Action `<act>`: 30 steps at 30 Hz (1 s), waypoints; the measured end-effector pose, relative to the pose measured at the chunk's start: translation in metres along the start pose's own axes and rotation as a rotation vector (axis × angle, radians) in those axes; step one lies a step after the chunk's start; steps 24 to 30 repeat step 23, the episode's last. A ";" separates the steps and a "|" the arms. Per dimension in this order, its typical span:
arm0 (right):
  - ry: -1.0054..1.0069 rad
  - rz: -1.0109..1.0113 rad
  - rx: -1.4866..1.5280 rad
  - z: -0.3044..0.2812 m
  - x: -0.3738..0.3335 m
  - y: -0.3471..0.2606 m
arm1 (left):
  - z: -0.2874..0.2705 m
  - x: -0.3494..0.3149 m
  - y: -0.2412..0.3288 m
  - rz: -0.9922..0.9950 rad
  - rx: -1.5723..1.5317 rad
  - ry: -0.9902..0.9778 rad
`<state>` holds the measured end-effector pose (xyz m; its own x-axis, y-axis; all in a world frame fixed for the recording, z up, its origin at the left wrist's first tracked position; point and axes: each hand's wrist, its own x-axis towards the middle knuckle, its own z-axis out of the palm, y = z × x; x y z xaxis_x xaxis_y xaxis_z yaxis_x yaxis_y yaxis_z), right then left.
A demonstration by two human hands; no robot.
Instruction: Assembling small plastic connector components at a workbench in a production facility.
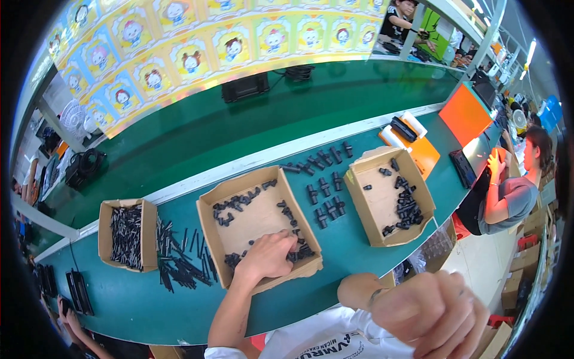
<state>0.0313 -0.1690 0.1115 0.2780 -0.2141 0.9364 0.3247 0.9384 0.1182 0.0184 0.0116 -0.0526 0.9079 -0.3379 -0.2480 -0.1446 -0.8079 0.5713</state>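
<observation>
My left hand (270,256) reaches into the middle cardboard box (242,179), fingers curled down among short black plastic connectors (239,200). Its fingertips are hidden, so what they grip cannot be made out. My right hand (433,314) is raised close to the camera at the lower right, closed in a fist and slightly blurred. Whatever it holds, if anything, is hidden. Between the middle box and the right cardboard box (360,185), several assembled black connectors (324,186) lie in loose rows on the green table. More black connectors (408,206) are piled inside the right box.
At left, a cardboard box (149,239) holds many thin black rods, with loose black rods (179,260) spilled beside it. An orange panel (466,116) and a black device (404,128) sit at the far right. A co-worker (508,191) sits on the right; another person's hands (69,317) show lower left.
</observation>
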 end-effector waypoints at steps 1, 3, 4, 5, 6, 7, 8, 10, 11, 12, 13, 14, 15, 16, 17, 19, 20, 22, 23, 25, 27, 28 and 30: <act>0.014 -0.095 -0.097 0.009 0.001 0.003 | -0.002 0.000 0.003 0.002 -0.004 0.000; -0.057 -0.114 -0.066 0.004 0.008 0.000 | -0.003 0.002 0.004 0.000 -0.020 -0.008; -0.110 -0.123 -0.022 0.001 0.009 0.001 | -0.003 0.003 0.005 0.005 -0.011 -0.007; 0.003 -0.224 -0.113 0.007 0.004 0.000 | -0.003 0.004 0.006 0.004 -0.011 -0.017; 0.003 -0.234 -0.118 0.007 0.003 -0.002 | -0.003 0.005 0.006 0.004 -0.011 -0.033; 0.010 -0.217 -0.160 0.006 0.002 -0.005 | -0.003 0.005 0.007 0.025 -0.009 -0.016; 0.018 -0.198 -0.202 0.004 0.002 -0.006 | -0.002 0.008 0.005 0.029 0.000 -0.022; 0.005 -0.181 -0.179 0.002 0.004 -0.005 | 0.001 0.007 0.005 0.029 -0.007 -0.011; -0.013 -0.159 -0.154 0.001 0.004 -0.005 | 0.003 0.007 0.006 0.028 -0.006 -0.017; -0.010 -0.161 -0.151 -0.001 0.004 -0.003 | 0.003 0.007 0.008 0.016 0.006 -0.022; -0.003 -0.153 -0.175 -0.003 0.004 -0.002 | 0.002 0.007 0.008 0.004 0.018 -0.026; 0.003 -0.144 -0.199 -0.005 0.004 -0.001 | 0.001 0.006 0.008 0.001 0.019 -0.025; 0.000 -0.146 -0.202 -0.006 0.004 0.000 | -0.001 0.006 0.009 0.001 0.005 -0.025; 0.007 -0.162 -0.269 -0.008 0.004 0.001 | -0.002 0.006 0.010 -0.001 -0.009 -0.024; 0.014 -0.177 -0.334 -0.011 0.004 0.001 | -0.002 0.007 0.009 0.004 -0.009 -0.022; 0.003 -0.133 -0.410 -0.015 0.006 -0.007 | -0.002 0.010 0.011 0.048 0.000 -0.015; 0.001 -0.088 -0.482 -0.019 0.007 -0.012 | -0.002 0.011 0.011 0.057 0.000 -0.010; -0.074 -0.016 -0.426 -0.037 0.008 -0.023 | -0.001 0.009 0.005 0.016 0.024 -0.034; -0.314 0.200 -0.393 -0.048 0.012 -0.035 | -0.002 0.011 0.003 0.013 0.021 -0.022; -0.314 0.200 -0.393 -0.048 0.012 -0.035 | -0.002 0.011 0.003 0.013 0.021 -0.022; -0.314 0.200 -0.393 -0.048 0.012 -0.035 | -0.002 0.011 0.003 0.013 0.021 -0.022; -0.314 0.200 -0.393 -0.048 0.012 -0.035 | -0.002 0.011 0.003 0.013 0.021 -0.022; -0.314 0.200 -0.393 -0.048 0.012 -0.035 | -0.002 0.011 0.003 0.013 0.021 -0.022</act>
